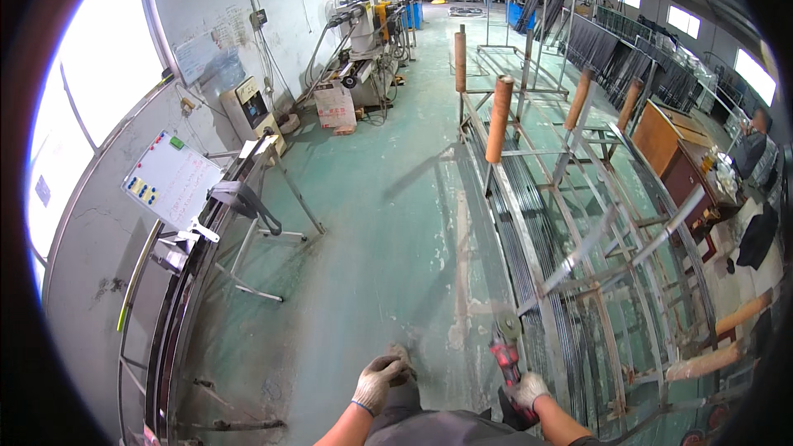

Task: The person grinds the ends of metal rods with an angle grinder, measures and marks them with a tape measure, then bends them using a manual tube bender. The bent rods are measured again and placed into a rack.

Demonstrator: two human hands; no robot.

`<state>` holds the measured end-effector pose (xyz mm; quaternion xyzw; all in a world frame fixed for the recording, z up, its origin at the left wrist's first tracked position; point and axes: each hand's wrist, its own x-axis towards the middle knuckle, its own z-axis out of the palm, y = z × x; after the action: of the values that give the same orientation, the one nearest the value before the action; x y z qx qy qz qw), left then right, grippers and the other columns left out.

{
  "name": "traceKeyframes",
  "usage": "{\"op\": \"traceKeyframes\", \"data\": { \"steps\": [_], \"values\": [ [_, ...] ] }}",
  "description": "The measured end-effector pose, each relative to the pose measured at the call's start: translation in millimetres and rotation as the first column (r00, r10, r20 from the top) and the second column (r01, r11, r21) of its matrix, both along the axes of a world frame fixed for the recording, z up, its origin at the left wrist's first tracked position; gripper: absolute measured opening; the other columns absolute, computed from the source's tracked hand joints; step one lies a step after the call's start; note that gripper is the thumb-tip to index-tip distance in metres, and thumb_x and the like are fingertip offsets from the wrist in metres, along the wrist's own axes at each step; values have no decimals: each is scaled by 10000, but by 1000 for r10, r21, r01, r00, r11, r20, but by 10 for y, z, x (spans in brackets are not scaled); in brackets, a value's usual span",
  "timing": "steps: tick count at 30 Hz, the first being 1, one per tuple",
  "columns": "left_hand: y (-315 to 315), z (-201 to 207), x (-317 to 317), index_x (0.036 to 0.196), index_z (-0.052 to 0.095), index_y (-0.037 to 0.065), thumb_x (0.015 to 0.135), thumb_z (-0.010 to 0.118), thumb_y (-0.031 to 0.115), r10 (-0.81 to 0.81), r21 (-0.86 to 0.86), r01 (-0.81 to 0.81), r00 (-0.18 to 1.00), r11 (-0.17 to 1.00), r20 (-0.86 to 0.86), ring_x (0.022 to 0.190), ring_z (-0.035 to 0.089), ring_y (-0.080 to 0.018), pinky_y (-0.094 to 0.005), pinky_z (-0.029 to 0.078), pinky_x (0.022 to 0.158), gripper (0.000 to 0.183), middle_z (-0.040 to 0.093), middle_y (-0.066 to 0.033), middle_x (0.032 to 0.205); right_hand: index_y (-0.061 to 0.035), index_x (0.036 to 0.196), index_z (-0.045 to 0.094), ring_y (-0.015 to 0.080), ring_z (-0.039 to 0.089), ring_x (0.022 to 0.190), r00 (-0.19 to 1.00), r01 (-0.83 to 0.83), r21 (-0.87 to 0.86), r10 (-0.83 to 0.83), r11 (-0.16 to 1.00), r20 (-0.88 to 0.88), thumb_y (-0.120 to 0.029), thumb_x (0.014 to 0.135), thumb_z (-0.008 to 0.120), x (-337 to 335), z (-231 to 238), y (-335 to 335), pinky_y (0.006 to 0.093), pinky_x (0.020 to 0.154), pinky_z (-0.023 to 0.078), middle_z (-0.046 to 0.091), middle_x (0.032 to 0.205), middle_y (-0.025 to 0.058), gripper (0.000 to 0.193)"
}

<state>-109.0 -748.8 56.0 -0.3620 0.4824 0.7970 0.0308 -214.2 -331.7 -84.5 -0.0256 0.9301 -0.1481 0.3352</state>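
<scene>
My right hand (529,392), in a pale work glove, is wrapped around the body of a red and black angle grinder (505,359). The grinder's round disc (509,328) points forward, beside the lower frame of a metal rack (529,268). In front of my body, my left hand (377,381), gloved too, has its fingers curled together; no object shows in it. A shoe (401,355) and dark trousers show just beyond that hand. Long thin dark metal bars (529,223) lie along the rack's bottom.
Brown cardboard tubes (500,120) sleeve the rack's posts. On the left stands a metal stand (285,190) near a whiteboard (172,180). A machine (363,41) stands by the wall. To the right are a wooden cabinet (665,144) and a person (756,153). Green floor (355,239) runs between.
</scene>
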Motion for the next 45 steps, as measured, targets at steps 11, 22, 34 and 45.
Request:
{"op": "traceKeyframes", "data": {
  "steps": [11, 22, 34, 45],
  "values": [
    [-1979, 506, -4205, 1608, 497, -74, 1171, 658, 288, -455, -54, 472, 805, 880, -381, 1355, 678, -324, -476, 564, 1183, 590, 646, -197, 1544, 20, 1188, 743, 462, 778, 1044, 947, -287, -383, 200, 878, -252, -538, 843, 864, -3753, 2511, -3460, 526, 942, 602, 787, 1073, 295, 667],
    [-3259, 1090, -8338, 1593, 493, -11, 825, 1015, 401, -193, 133, 317, 806, 939, -559, 1417, 642, -393, -532, 525, 1206, 1016, 629, -249, 1558, -41, 1325, 719, 464, 755, 1157, 866, -491, -612, 422, 620, -267, -425, 941, 844, -8120, 3022, -5547, 525, 980, 604, 792, 1207, 270, 557],
    [-5348, 812, -11869, 1407, 609, -29, 891, 958, 405, 241, 84, -255, 685, 963, -687, 1065, 748, -386, -551, 599, 1002, 759, 746, -151, 1158, -17, 1323, 769, 408, 786, 1149, 875, -465, -614, 226, 637, -428, -527, 977, 807, -12056, 2593, -7436, 464, 1016, 612, 819, 1176, 238, 618],
    [-7035, 1156, -15175, 1293, 620, -28, 878, 649, -21, 546, 170, -534, 702, 829, -458, 919, 705, -324, -508, 601, 909, 416, 700, -147, 1049, -3, 1183, 828, 268, 820, 1012, 994, -8, -644, -64, 765, -89, -347, 998, 793, -16115, 2262, -8230, 385, 938, 619, 846, 1067, 184, 392]
  ]
}}
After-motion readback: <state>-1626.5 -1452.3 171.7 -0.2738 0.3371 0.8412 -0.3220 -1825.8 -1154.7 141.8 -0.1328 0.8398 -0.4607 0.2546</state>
